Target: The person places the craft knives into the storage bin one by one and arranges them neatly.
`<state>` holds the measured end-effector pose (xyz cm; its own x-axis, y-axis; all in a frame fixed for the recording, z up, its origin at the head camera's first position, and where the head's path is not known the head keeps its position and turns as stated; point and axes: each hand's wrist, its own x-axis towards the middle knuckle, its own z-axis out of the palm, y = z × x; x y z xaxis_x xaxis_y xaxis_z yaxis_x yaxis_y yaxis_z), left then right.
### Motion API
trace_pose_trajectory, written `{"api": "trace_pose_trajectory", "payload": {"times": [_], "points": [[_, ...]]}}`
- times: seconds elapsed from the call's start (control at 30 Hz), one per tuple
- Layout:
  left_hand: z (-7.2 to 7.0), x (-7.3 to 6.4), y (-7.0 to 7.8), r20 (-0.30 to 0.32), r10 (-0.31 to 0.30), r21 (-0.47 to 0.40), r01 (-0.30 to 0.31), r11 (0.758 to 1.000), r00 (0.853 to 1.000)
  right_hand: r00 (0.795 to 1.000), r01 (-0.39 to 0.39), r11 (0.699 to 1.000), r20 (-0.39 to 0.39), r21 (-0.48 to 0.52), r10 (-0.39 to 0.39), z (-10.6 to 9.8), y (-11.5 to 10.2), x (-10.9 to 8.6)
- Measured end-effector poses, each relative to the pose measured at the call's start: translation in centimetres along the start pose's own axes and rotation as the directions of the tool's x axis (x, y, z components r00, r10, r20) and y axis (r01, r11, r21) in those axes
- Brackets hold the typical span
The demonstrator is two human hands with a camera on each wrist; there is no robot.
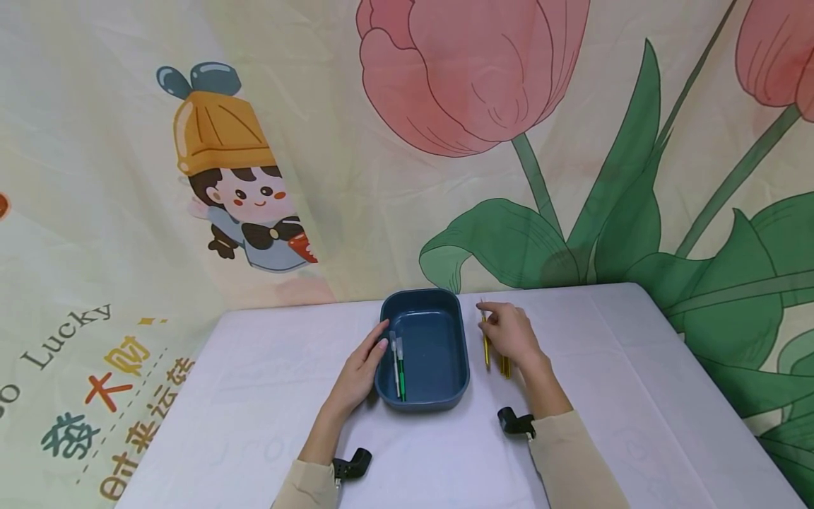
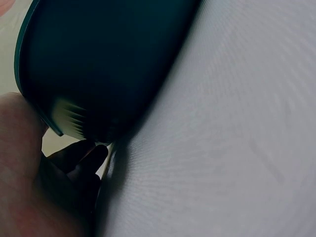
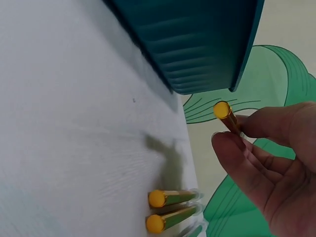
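Note:
A dark blue rectangular tray (image 1: 432, 353) stands on the white-covered table. Along its left inner side lie a white pen (image 1: 396, 371) and a green pen (image 1: 402, 375), both with clear caps. My left hand (image 1: 357, 373) holds the tray's left side, thumb at the rim and fingers along the outer wall. To the right of the tray, my right hand (image 1: 511, 334) pinches a slim gold pen (image 3: 228, 117) between thumb and fingers, raised off the cloth. Several more gold pens (image 3: 173, 197) with clear caps lie on the table below that hand.
The white tablecloth (image 1: 280, 396) spreads around the tray. Just behind the table's back edge hangs a printed curtain (image 1: 356, 212) with tulips and a cartoon figure. A black wrist camera (image 1: 352, 464) is on the left wrist, another (image 1: 514, 422) on the right.

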<state>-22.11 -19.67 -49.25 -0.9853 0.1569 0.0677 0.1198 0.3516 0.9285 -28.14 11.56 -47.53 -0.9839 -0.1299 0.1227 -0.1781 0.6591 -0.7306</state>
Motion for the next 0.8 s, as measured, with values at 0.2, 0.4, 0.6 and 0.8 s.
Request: {"api": "trace_pose_trajectory", "payload": {"times": [0.2, 0.4, 0.6, 0.8], "points": [[0.0, 0.0, 0.1, -0.002, 0.001, 0.003, -0.001, 1.0, 1.0, 0.998, 0.059, 0.998, -0.031, 0.038, -0.058, -0.3, -0.8, -0.1], [0.0, 0.1, -0.1, -0.003, -0.011, 0.009, 0.011, 1.0, 1.0, 0.998, 0.069, 0.992, -0.007, 0.103, -0.069, -0.6, -1.7, -0.3], [0.0, 0.1, -0.1, -0.004, -0.006, 0.014, 0.006, 1.0, 1.0, 0.994, 0.106, 0.986, 0.007, 0.126, -0.108, -0.7, -2.7, -0.5], [0.1, 0.1, -0.1, -0.001, -0.014, 0.012, 0.014, 1.0, 1.0, 0.989, 0.144, 0.977, -0.004, 0.156, -0.146, -0.6, -3.8, -0.8]]}}
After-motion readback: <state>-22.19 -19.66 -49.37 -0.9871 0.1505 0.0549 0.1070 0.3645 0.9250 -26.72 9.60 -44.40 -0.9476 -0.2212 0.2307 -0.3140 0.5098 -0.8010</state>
